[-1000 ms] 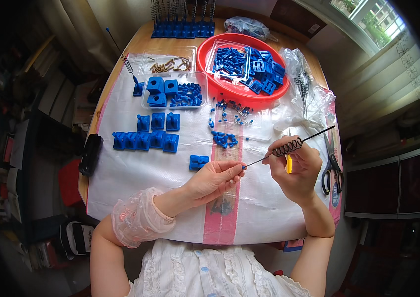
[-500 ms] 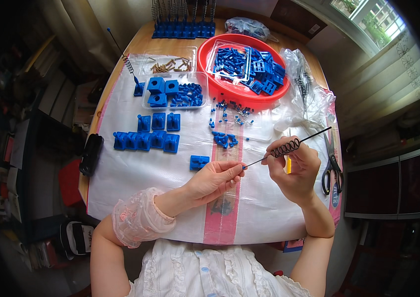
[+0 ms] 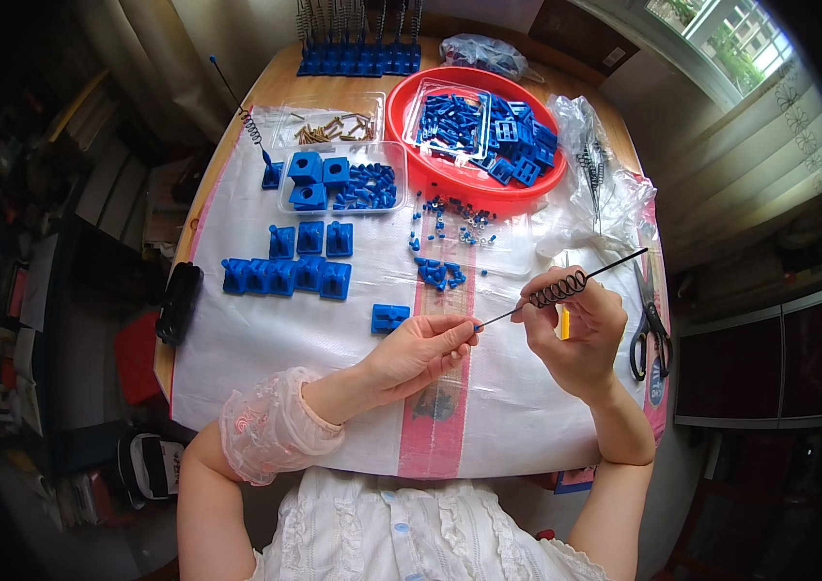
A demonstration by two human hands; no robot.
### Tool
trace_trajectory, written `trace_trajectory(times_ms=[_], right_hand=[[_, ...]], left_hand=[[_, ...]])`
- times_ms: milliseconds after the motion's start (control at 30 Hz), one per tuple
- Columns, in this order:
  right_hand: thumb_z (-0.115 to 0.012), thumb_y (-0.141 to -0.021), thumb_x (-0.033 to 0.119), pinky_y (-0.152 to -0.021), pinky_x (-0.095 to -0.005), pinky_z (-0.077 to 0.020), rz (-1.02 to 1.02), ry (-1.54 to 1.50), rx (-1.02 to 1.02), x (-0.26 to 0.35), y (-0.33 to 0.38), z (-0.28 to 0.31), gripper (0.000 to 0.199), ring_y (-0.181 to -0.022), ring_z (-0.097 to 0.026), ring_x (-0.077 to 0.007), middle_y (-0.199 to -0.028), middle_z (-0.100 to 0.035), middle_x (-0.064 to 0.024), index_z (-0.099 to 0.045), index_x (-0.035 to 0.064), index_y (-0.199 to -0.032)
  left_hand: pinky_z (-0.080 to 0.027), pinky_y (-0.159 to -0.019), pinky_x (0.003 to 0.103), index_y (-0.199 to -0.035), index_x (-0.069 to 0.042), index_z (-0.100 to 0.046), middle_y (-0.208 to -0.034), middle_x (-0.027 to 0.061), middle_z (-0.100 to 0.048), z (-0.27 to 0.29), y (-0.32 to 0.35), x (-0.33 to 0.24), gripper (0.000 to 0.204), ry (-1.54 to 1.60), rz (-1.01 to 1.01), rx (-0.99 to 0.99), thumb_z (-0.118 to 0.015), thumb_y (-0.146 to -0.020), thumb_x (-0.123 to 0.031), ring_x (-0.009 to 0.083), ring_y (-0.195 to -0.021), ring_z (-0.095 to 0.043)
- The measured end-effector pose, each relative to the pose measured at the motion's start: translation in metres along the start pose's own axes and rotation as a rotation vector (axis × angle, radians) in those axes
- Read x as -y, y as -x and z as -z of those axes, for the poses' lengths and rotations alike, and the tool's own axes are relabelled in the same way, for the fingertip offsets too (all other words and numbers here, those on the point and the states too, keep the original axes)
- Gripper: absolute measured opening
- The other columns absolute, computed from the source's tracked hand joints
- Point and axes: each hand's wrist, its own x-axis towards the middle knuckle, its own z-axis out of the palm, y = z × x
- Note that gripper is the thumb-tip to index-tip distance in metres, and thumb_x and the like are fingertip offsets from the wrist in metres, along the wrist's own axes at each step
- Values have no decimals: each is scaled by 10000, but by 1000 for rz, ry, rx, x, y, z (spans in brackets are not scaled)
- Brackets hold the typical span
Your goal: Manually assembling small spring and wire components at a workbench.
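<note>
Between my two hands a black metal rod with a coil spring (image 3: 560,288) slants up to the right. My right hand (image 3: 580,334) is closed around it near the coil, and a yellow piece (image 3: 566,323) shows by the palm. The fingertips of my left hand (image 3: 422,349) pinch a small blue cap (image 3: 477,327) at the rod's lower left end. Just beyond my left hand lies a blue base block (image 3: 390,318). Small blue plastic parts (image 3: 441,273) are scattered farther off, and several finished-looking blue bases (image 3: 280,276) stand in rows to the left.
A red basin (image 3: 544,189) of blue parts stands at the back, beside a clear box (image 3: 401,201) of blue pieces and a clear tray (image 3: 380,102) with brass screws. Scissors (image 3: 651,339) lie at the right, a black case (image 3: 179,302) at the left edge. Spring rods (image 3: 362,60) stand far back.
</note>
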Motion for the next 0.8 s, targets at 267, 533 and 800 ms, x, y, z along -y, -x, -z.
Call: trace_trajectory(times_ms=[267, 533, 800], right_hand=[[-750, -737, -81, -536, -212, -426, 3, -27, -34, 0, 1, 2, 210, -579, -545, -44, -742, -673, -1, -703, 14, -919], [-748, -738, -83, -543, -205, -424, -7, -40, -47, 3, 1, 3, 214, -588, -544, -37, -743, -668, 6, -706, 13, -924], [-748, -740, -82, -542, -207, -424, -11, -36, -33, 1, 1, 1, 209, -585, -541, -36, -744, -668, 6, -703, 14, -920]], left_hand=[[-577, -799, 150, -1234, 7, -655, -1074, 48, -663, 4, -2, 3, 255, 24, -3, 14, -646, -1026, -139, 60, -911, -648], [-580, -800, 150, -1237, 8, -653, -1074, 49, -661, 4, -2, 3, 257, 20, -8, 15, -640, -1029, -142, 63, -916, -650], [-578, -791, 145, -1228, 5, -658, -1067, 45, -662, 4, -2, 2, 254, 22, -6, 25, -642, -1029, -151, 56, -903, -650]])
